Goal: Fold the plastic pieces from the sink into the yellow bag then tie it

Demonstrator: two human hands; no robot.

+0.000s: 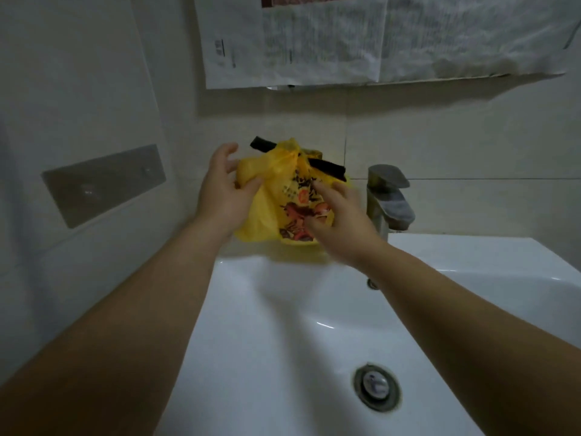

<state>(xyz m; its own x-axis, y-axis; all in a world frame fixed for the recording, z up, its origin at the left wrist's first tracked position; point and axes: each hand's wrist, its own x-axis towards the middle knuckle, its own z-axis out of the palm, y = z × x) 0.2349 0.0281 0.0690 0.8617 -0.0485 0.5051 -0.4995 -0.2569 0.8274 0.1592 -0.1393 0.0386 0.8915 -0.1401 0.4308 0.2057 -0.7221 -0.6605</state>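
Observation:
The yellow plastic bag [270, 212], printed with a red and black picture, stands on the back ledge of the white sink [283, 316]. Its top is gathered into a knot, and two black strips [327, 168] stick out of it to the left and right. My left hand [220, 193] is at the bag's left side with the fingers spread and the thumb lying on the plastic. My right hand [339, 225] touches the printed front with straight fingers, the index finger pointing up at the knot. No loose plastic pieces show in the basin.
A steel tap [390, 199] stands just right of the bag. The drain plug [377, 387] sits low in the basin. Newspaper sheets [314, 42] hang on the tiled wall above, and a metal plate [103, 184] is set in the left wall.

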